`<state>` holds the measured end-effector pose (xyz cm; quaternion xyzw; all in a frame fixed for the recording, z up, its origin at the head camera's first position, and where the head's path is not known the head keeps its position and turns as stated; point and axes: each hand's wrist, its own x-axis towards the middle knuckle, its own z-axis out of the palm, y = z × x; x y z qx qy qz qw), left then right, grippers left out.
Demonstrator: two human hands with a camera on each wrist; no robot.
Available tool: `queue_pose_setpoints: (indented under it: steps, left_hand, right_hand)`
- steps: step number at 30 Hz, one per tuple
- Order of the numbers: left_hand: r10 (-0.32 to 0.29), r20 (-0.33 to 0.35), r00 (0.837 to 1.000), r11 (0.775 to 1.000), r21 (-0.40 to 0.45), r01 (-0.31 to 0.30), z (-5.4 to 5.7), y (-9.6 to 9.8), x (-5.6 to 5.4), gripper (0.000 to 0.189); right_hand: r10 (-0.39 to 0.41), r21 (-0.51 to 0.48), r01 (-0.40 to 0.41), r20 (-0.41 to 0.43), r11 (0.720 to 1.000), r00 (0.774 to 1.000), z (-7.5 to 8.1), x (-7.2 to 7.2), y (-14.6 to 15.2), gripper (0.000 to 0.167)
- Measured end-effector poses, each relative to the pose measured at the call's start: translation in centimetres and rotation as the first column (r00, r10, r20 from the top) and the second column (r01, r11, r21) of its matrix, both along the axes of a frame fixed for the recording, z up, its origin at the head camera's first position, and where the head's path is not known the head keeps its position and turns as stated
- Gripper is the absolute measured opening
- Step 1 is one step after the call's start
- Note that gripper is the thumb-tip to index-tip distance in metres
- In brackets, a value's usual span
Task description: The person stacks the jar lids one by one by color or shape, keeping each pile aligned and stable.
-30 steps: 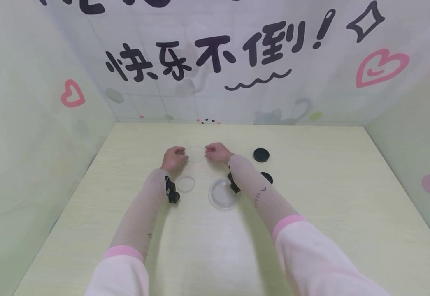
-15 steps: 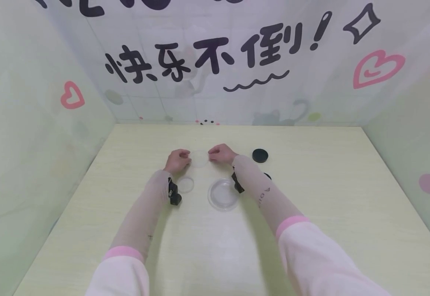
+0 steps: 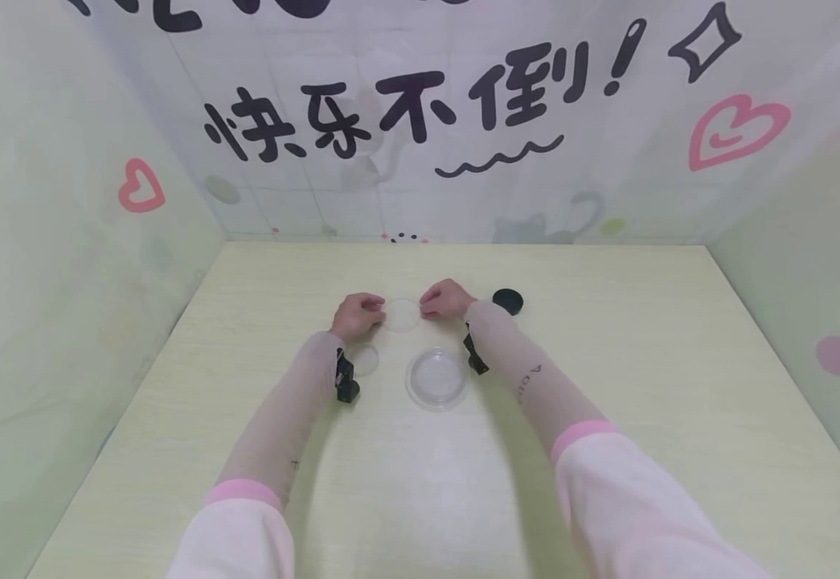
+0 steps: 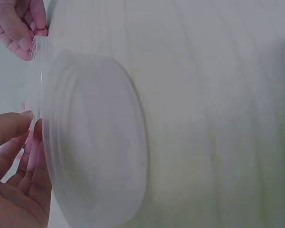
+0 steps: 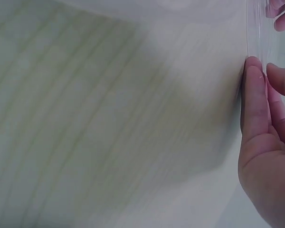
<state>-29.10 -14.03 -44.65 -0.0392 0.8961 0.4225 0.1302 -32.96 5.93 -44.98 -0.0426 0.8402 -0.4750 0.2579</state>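
- While the left hand (image 3: 357,316) pinches one edge of a clear round dish (image 3: 401,315), the right hand (image 3: 447,300) pinches the opposite edge, fingers and thumbs drawn in narrow.
- That dish is between the hands, towards the table's (image 3: 405,482) far side; whether it touches the wood, I cannot tell.
- Over the last second, hands and dish have shifted slightly right, which suggests positioning, with no release yet.
- Nearer the person sit a small clear dish (image 3: 366,359) and a wide clear dish (image 3: 437,378).
- Beside the right forearm lies a black lid (image 3: 508,301).
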Motion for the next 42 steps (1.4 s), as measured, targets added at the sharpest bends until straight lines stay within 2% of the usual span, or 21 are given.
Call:
queue_pose_setpoints:
  steps: [1,3,6,8,10,13,18,20,27,31,42]
  left_hand:
    - [-0.003,0.005,1.000,1.000,0.007,0.003,0.0,0.1,0.0,0.033]
    - [-0.012,0.011,1.000,1.000,0.023,0.012,0.1,0.2,0.1,0.033]
    - [-0.039,0.018,0.999,0.998,0.051,0.038,0.2,0.2,0.1,0.033]
    - [-0.051,0.022,0.998,0.996,0.080,0.049,0.2,0.2,0.2,0.033]
    - [-0.060,0.027,0.998,0.993,0.104,0.057,0.3,0.2,0.2,0.033]
    - [-0.068,0.038,0.997,0.989,0.134,0.062,0.3,0.4,0.2,0.032]
    - [-0.081,0.064,0.995,0.985,0.156,0.071,0.2,0.6,0.1,0.032]
    - [-0.085,0.069,0.994,0.985,0.155,0.073,0.2,0.6,0.1,0.033]
    - [-0.083,0.086,0.993,0.984,0.162,0.069,-0.2,0.9,-0.1,0.033]
    - [-0.088,0.101,0.991,0.980,0.185,0.068,-0.1,1.1,-0.1,0.033]
    - [-0.125,0.085,0.989,0.978,0.180,0.108,1.2,1.3,-0.1,0.031]
  right_hand:
    - [0.008,-0.007,-0.008,0.003,1.000,1.000,-0.1,0.0,0.1,0.024]
    - [0.040,-0.080,-0.041,-0.017,0.996,0.999,-2.7,-1.7,0.8,0.022]
    - [0.055,-0.101,-0.056,-0.011,0.993,0.998,-3.7,-2.2,1.2,0.022]
    - [0.042,-0.087,-0.040,0.013,0.995,0.999,-3.5,-2.3,1.2,0.024]
    - [0.024,-0.030,-0.022,0.053,0.999,0.998,-0.9,-0.5,0.9,0.025]
    - [0.040,-0.029,-0.038,0.074,0.999,0.996,1.5,1.1,1.1,0.025]
    - [0.066,0.003,-0.067,0.098,0.998,0.993,4.2,2.8,1.5,0.025]
    - [0.073,0.005,-0.074,0.090,0.997,0.993,4.2,2.9,1.6,0.024]
    - [0.061,0.004,-0.061,0.041,0.998,0.997,1.5,1.6,1.9,0.023]
    - [0.042,0.013,-0.043,0.035,0.999,0.998,1.0,1.4,2.0,0.022]
    - [0.023,0.001,-0.023,0.024,1.000,0.999,2.0,1.5,1.9,0.015]
